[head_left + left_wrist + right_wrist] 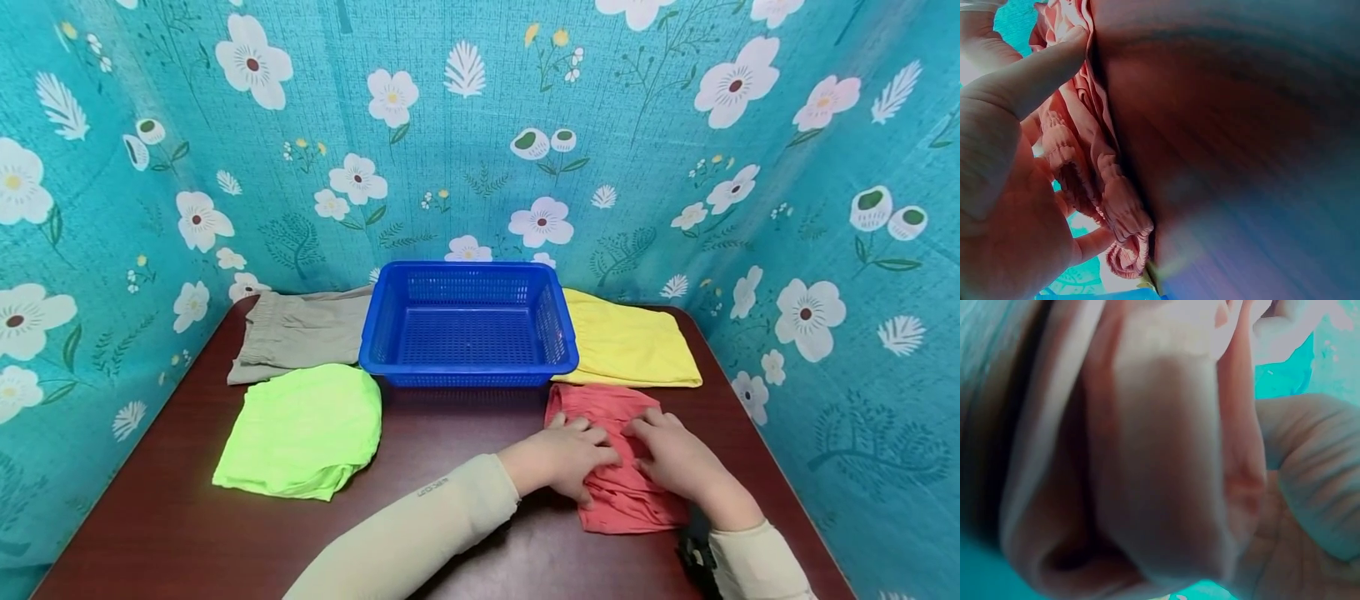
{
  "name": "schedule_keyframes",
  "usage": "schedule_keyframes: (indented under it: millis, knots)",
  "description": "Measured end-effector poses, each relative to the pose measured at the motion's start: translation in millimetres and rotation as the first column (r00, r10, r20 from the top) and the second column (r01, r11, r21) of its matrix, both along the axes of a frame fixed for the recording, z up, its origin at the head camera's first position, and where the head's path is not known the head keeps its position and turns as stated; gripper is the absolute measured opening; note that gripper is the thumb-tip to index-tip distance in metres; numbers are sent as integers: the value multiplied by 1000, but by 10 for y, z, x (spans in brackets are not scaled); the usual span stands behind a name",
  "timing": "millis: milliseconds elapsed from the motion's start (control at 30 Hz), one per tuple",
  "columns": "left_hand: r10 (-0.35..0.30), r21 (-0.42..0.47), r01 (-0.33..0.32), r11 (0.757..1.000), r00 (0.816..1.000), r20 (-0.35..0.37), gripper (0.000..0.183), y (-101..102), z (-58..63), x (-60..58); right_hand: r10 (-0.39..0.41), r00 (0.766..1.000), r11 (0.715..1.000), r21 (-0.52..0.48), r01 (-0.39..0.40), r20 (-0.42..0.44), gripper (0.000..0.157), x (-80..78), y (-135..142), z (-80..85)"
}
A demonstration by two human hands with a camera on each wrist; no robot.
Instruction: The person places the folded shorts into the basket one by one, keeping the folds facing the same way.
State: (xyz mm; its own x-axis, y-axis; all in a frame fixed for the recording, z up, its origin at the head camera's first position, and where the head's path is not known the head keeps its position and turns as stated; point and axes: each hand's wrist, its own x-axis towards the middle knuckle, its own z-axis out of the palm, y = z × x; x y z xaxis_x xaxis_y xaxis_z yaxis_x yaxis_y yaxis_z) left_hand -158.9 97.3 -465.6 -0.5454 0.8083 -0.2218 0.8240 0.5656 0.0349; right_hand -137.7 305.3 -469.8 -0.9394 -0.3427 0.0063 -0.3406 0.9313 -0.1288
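A folded red garment (611, 467) with a gathered elastic edge lies on the table at the right. My left hand (558, 457) rests on its left half with the fingers spread. In the left wrist view the thumb (1041, 72) of that hand lies straight along the cloth, beside the gathered edge (1125, 209). On the garment's right half rests my right hand (686, 462), fingers loosely bent over the fabric. The right wrist view is filled by a thick fold of red cloth (1166, 469), blurred, beside the palm (1291, 544).
A blue perforated basket (468, 371) stands at the back middle. Grey folded trousers (300, 329) lie left of it, a yellow folded garment (633, 342) right of it. Neon green folded cloth (300, 433) sits at the left of the dark table (442, 442). Flowered curtains (465, 167) enclose the table.
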Motion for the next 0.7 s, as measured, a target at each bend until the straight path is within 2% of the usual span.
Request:
schedule_keyframes:
  millis: [267, 700]
  knots:
    - [2, 1, -2, 1000, 1000, -12, 76, -80, -35, 12, 20, 1000, 1000, 3, -20, -24, 37, 18, -85, 1]
    - [-9, 10, 9, 1000, 999, -31, 76, -259, 13, 61, 24, 999, 1000, -17, -25, -33, 41, 45, -174, -58]
